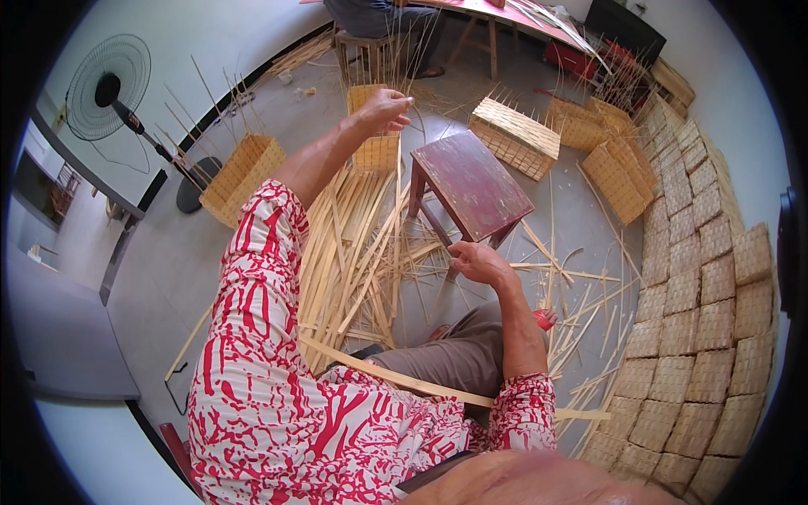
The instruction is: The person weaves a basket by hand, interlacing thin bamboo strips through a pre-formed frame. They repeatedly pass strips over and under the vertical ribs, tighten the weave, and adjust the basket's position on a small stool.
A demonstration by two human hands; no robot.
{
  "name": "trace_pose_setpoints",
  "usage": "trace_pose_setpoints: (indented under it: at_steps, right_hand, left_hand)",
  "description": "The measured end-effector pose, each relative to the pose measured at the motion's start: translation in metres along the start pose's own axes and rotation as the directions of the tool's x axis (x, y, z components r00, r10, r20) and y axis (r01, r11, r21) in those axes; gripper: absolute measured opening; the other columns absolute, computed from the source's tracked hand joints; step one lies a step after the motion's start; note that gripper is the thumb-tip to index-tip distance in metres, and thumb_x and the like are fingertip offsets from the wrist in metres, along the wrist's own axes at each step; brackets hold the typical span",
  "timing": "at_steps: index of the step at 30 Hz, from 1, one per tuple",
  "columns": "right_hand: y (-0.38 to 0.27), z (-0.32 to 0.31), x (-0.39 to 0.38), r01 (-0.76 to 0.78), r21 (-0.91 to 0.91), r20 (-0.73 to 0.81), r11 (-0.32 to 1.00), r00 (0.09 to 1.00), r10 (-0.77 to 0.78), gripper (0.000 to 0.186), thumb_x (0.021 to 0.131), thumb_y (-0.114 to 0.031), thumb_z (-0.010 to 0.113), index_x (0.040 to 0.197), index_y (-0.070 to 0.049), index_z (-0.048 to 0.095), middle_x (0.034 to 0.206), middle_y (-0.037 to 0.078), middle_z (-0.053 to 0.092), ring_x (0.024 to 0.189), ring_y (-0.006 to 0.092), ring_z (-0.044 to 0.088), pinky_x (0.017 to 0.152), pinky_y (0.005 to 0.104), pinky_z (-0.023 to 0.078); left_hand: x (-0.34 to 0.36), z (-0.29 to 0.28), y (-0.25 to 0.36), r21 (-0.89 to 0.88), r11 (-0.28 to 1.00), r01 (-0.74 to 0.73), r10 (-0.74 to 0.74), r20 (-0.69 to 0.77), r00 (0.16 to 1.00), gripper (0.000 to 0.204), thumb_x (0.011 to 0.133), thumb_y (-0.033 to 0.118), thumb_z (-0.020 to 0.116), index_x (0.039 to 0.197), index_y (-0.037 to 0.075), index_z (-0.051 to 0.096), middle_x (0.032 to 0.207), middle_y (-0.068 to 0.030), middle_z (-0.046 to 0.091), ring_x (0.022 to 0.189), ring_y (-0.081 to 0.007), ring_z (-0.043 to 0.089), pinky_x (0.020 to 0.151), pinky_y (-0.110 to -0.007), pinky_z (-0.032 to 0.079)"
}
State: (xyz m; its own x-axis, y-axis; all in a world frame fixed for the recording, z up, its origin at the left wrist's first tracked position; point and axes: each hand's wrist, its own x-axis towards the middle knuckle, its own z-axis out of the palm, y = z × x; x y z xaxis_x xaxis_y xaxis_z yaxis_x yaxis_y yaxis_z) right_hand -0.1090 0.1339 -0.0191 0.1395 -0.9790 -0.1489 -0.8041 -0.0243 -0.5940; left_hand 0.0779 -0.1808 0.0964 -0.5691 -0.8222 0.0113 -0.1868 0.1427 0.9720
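My left hand (pixel 385 111) is stretched far forward, its fingers pinched on a thin bamboo strip (pixel 420 121) that curves down from the fingertips. Behind and below it stands an upright woven basket (pixel 376 156). Closer in, my right hand (pixel 477 263) is closed beside the near leg of a worn dark-red wooden stool (pixel 474 183); what its fingers hold is too small to make out. A wide flat bamboo slat (pixel 404 382) lies across my lap. Many long split strips (pixel 341 261) are spread on the floor left of the stool.
Woven baskets (pixel 515 135) stand beyond the stool, and an unfinished basket (pixel 244 178) with upright stakes is at the left. Stacked woven pieces (pixel 694 337) line the right wall. A standing fan (pixel 108 88) is far left. Another person (pixel 379 18) sits at the back.
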Motion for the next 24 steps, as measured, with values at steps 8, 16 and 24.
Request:
trace_pose_setpoints:
  at_steps: [8, 16, 24]
  right_hand:
    - [0.002, 0.003, 0.001, 0.001, 0.036, -0.013, 0.999, 1.000, -0.001, 0.040, 0.087, -0.026, 0.066, 0.122, -0.005, 0.065, 0.097, 0.021, 0.071, 0.094, 0.0378, 0.068, 0.083, 0.0449, 0.053]
    - [-0.001, -0.001, 0.001, -0.011, 0.024, 0.005, 1.000, 1.000, 0.011, 0.038, 0.089, -0.021, 0.064, 0.122, -0.002, 0.063, 0.097, 0.018, 0.072, 0.091, 0.0318, 0.069, 0.081, 0.0394, 0.054]
    - [0.008, 0.003, 0.006, 0.000, 0.075, -0.008, 0.997, 1.000, 0.001, 0.039, 0.086, -0.022, 0.066, 0.121, -0.004, 0.065, 0.098, 0.021, 0.071, 0.093, 0.0345, 0.070, 0.082, 0.0428, 0.054]
  left_hand:
    - [-0.007, 0.009, -0.007, -0.037, 0.999, 0.027, -0.026, 0.014, 1.000, 0.050, 0.093, 0.036, 0.067, 0.125, -0.001, 0.056, 0.111, -0.0159, 0.062, 0.089, -0.0255, 0.069, 0.071, -0.035, 0.059]
    - [-0.002, 0.017, -0.023, -0.035, 0.997, 0.074, -0.073, 0.042, 0.996, 0.043, 0.094, 0.033, 0.065, 0.120, 0.000, 0.057, 0.107, -0.0129, 0.062, 0.086, -0.0243, 0.070, 0.068, -0.035, 0.059]
    - [-0.001, 0.008, -0.019, -0.055, 0.998, 0.041, -0.039, 0.047, 0.998, 0.044, 0.092, 0.031, 0.066, 0.122, -0.001, 0.057, 0.107, -0.0144, 0.062, 0.085, -0.0254, 0.070, 0.067, -0.036, 0.059]
